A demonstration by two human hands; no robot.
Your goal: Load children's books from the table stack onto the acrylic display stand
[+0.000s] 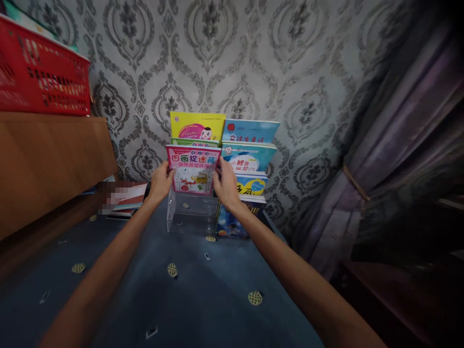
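Observation:
A pink-edged children's book (192, 169) stands upright between my two hands, in the left column of a clear tiered book rack (192, 217). My left hand (161, 180) grips its left edge, and my right hand (226, 182) grips its right edge. Behind it rise a green book (177, 142) and a yellow book (197, 124). In the right column stand a blue book (250, 129), a teal book (250, 154), a blue-and-yellow book (253, 184) and a dark blue book (234, 223). My right wrist partly covers the lower ones.
The rack rests on a dark blue patterned cloth (203, 299) against a wallpapered wall (152, 72). Left of it lie a few flat books (128, 200). A red basket (43, 72) sits on a wooden cabinet (54, 159). A tied curtain (337, 193) hangs at the right.

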